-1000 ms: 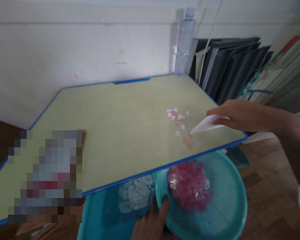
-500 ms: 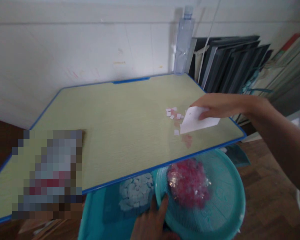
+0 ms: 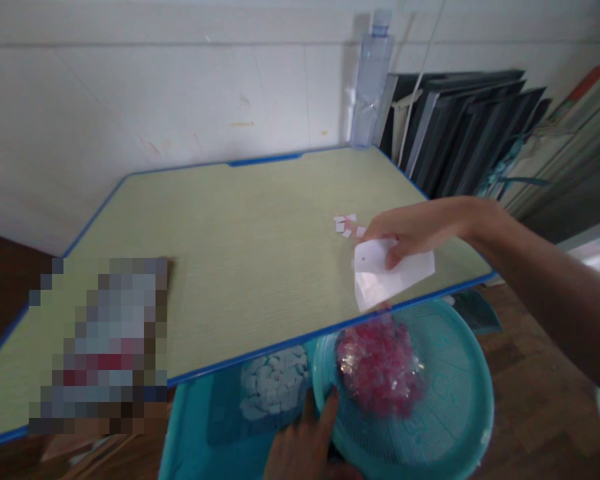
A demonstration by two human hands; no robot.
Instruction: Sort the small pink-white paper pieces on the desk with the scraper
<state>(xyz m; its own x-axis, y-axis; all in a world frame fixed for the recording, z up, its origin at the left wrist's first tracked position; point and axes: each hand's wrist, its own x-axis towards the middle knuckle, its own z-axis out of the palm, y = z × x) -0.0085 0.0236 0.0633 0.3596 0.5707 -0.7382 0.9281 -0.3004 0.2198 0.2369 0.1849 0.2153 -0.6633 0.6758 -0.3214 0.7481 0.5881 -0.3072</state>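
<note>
Swept toward 6 o'clock, my right hand (image 3: pixel 410 230) grips the white paper card (image 3: pixel 393 273) at the table edge (image 3: pixel 260 353); left hand (image 3: pixel 305 447) clasps the round teal plastic basket (image 3: pixel 450 427). Sweeping step; next, tip the pink squares (image 3: pixel 377 370) in.

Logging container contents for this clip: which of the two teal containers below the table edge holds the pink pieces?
The round teal basin, right of the rectangular teal tub. Its pile of pink pieces lies under the white card; the tub holds pale grey-white pieces.
</note>
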